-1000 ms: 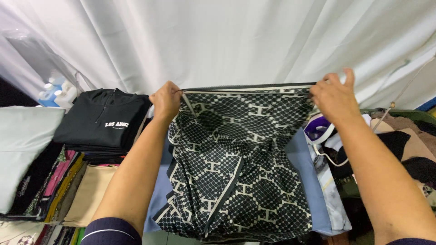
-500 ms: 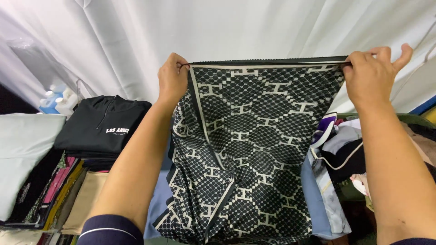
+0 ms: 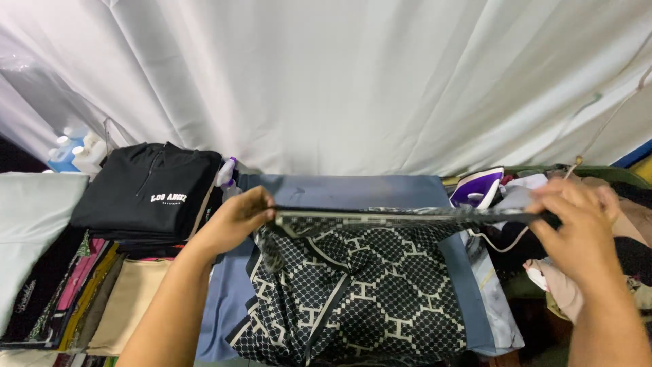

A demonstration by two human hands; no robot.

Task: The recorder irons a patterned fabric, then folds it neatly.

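Item: 1 black patterned scarf (image 3: 360,299), cream lattice print w/ cream border stripe. Top edge pulled taut and level betw. 2 hands; rest hangs below the grip and pools on a blue-grey ironing board (image 3: 339,190).

L hand (image 3: 234,221): clenched on scarf's L top corner, thumb over the hem, fingers under.
R hand (image 3: 577,228): pinched on the R top corner; blurred, so finger detail unclear, but hem runs straight into it.

Beyond the grip, far side: bare board top, then white curtain (image 3: 326,75) as backdrop.

L of L hand:
- 1 black hoodie (image 3: 146,194), folded, white chest lettering, topping a stack of folded garments (image 3: 88,285) (pink, yellow, tan edges showing; count n/a).
- 1 spray bottle (image 3: 226,172), purple trigger, betw. hoodie and board.
- Plastic bottles (image 3: 71,149), white caps, back L corner; at least 2, exact no. unclear.
- 1 pale grey folded cloth (image 3: 30,231), far L.

R of R hand / behind it:
- 1 steam iron (image 3: 479,187), purple and white, just off board's R end.
- Loose heap of clothes (image 3: 625,224), mixed colours, uncounted.
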